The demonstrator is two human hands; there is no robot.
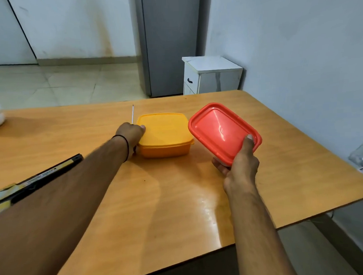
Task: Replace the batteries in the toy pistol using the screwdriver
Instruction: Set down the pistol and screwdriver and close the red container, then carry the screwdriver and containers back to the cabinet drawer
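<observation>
Rectangular wooden table top [179,199]: orange-brown, fine darker grain streaks.
Square plastic lidded box [165,134]: yellow lid, deeper orange-yellow base.
Rectangular plastic container [222,131]: glossy red lid.
Thin metal screwdriver [132,114]: silver shaft.
Long plastic toy pistol [39,181]: black, yellow panels, dark print.
Thread wristband [125,144]: black.
Small bedside cabinet [213,77]: white, black handle.

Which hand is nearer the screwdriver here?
Left. The left hand is on the screwdriver handle, beside the yellow container. The right hand holds the red-lidded container on the yellow one's other side.
</observation>
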